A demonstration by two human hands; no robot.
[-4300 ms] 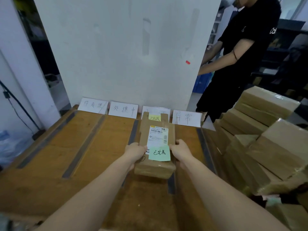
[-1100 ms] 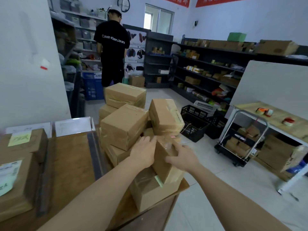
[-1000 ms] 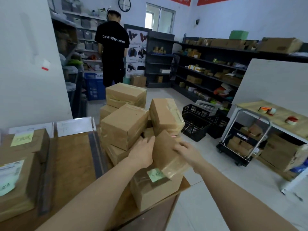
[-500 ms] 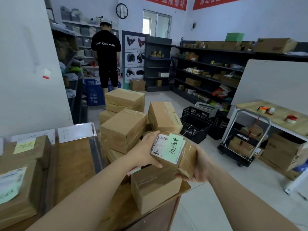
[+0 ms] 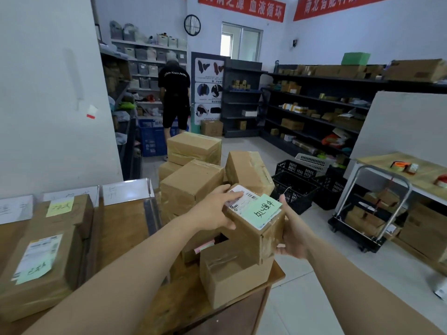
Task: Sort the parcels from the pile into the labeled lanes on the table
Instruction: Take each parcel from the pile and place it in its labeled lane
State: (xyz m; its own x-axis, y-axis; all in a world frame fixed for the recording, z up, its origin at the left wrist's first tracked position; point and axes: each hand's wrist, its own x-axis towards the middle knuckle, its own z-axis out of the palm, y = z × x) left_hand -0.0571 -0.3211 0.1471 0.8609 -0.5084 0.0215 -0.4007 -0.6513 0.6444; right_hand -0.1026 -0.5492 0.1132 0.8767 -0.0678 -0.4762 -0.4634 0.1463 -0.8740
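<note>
Storeroom with dark shelving on the right wall; wooden surface (image 5: 121, 228) in the foreground, pile of parcels (image 5: 193, 187) at its right end.

Item in hand: 1 small parcel (image 5: 261, 235), raised clear above the pile. Left hand (image 5: 215, 211) grips its left side, fingers (image 5: 232, 195) pressed flat on the top face beside the shipping label (image 5: 242, 204). Right hand (image 5: 291, 235) cups the right side from below, fingers wrapped under and mostly hidden.

A green note (image 5: 261, 210) with handwriting lies on top.

Judgement: the step is reading the note and carrying the parcel left to the matching lane. Advisable to keep both hands on opposite faces, the noted face up, and match it against the white lane cards (image 5: 121, 192) before setting down.

Materials: brown corrugated card, box-shaped, wrapped in glossy clear tape likely to be slippery. 2 sorted parcels (image 5: 48, 257) already lie at the left.
</note>
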